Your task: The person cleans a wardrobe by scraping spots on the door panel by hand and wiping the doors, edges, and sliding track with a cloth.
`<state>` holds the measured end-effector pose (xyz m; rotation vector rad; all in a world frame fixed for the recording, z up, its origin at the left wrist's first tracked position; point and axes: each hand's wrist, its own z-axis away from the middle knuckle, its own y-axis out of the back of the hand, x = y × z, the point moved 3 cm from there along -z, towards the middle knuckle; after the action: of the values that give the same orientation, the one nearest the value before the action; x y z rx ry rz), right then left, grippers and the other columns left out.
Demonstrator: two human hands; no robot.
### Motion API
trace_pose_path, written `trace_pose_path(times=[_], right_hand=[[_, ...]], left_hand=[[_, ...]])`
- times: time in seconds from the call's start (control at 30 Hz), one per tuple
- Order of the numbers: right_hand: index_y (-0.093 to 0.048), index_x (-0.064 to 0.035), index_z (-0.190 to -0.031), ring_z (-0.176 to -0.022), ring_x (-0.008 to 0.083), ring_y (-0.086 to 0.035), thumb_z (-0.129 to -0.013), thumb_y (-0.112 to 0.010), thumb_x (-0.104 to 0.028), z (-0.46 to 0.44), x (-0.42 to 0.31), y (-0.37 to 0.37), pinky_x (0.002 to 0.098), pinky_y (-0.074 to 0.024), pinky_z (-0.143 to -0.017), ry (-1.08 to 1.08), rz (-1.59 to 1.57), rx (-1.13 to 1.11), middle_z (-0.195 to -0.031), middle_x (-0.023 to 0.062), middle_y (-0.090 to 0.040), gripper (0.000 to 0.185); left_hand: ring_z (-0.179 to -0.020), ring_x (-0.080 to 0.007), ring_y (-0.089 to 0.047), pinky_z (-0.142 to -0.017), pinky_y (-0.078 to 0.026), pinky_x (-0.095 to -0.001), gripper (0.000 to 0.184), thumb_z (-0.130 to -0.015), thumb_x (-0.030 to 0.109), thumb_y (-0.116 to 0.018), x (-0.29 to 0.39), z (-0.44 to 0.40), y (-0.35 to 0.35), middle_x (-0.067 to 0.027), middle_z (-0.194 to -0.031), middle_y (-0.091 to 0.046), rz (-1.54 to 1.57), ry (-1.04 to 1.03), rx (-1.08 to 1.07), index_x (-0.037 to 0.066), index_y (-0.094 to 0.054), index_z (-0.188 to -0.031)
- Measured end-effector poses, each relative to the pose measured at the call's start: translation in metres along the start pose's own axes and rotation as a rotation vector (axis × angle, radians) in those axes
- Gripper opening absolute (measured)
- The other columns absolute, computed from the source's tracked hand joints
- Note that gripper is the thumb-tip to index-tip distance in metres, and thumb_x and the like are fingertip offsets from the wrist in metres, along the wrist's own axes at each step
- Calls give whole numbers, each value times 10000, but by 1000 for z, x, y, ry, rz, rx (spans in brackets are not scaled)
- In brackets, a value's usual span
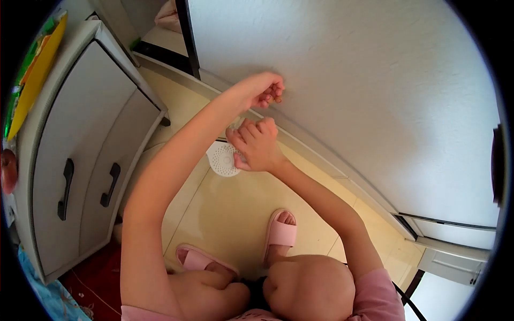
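Observation:
My left hand [265, 91] is raised close to the pale panel, its fingers curled inward. What they hold, if anything, is too small to make out. Just below it, my right hand [256, 144] is closed, knuckles up and fingers bent. Its thumb overlaps the edge of a white, round disc [221, 159] pierced with many small holes, like a drain cover. The right fingers hide the disc's right side and how it is gripped. The two hands are apart.
A pale panel [348, 96], like a wardrobe door, rises ahead and to the right. A grey cabinet [80, 155] with black handles stands on the left, a yellow-green packet [37, 75] on top. Pink slippers [281, 234] are on the tiled floor [219, 206]; red fabric [99, 278] lies lower left.

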<state>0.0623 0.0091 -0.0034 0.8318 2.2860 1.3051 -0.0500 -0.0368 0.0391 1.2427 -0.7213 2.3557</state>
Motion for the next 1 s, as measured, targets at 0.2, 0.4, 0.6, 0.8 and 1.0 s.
trace_pose_path(times=[0.2,0.4,0.6,0.8,1.0], right_hand=[[-548,-61,-967,-810,239,-498,-642,-544,-183,-12,16,-11,385,-330,-711,-131,-43,-21,-775,86,-523,347],[-552,-66,-952,-826,236,-499,-632,-546,-153,-12,19,-15,395,-326,-730,-117,-59,62,-790,88,-519,332],[-539,-80,-999,-828,226,-498,-617,-549,-149,-12,19,-12,394,-316,-712,-165,-50,-3,-806,79,-526,388],[-551,-133,-984,-755,239,-497,-602,-549,-168,-15,22,-17,430,-291,-654,-173,0,-35,-788,57,-538,384],[-561,-131,-1024,-780,213,-529,-666,-526,-158,-23,18,-12,390,-341,-670,-215,140,-138,-795,47,-574,361]], left_hand=[[-433,-73,-265,-410,-261,-220,227,-736,206,-526,-2,1,0,4,-545,-430,56,0,-23,106,-408,-570],[-406,-70,-216,-391,-189,-224,270,-744,208,-495,-30,5,29,28,-483,-329,12,54,-26,118,-347,-537],[-440,-60,-262,-429,-219,-222,295,-798,258,-457,-13,87,91,29,-498,-312,-19,-2,132,132,-330,-564],[-558,-118,-517,-510,-406,-261,186,-870,198,-430,-59,157,102,-30,-616,-520,-513,15,175,44,-499,-792],[-595,-112,-528,-529,-414,-253,226,-894,213,-408,-147,263,66,-29,-650,-560,-313,72,319,41,-546,-849]])
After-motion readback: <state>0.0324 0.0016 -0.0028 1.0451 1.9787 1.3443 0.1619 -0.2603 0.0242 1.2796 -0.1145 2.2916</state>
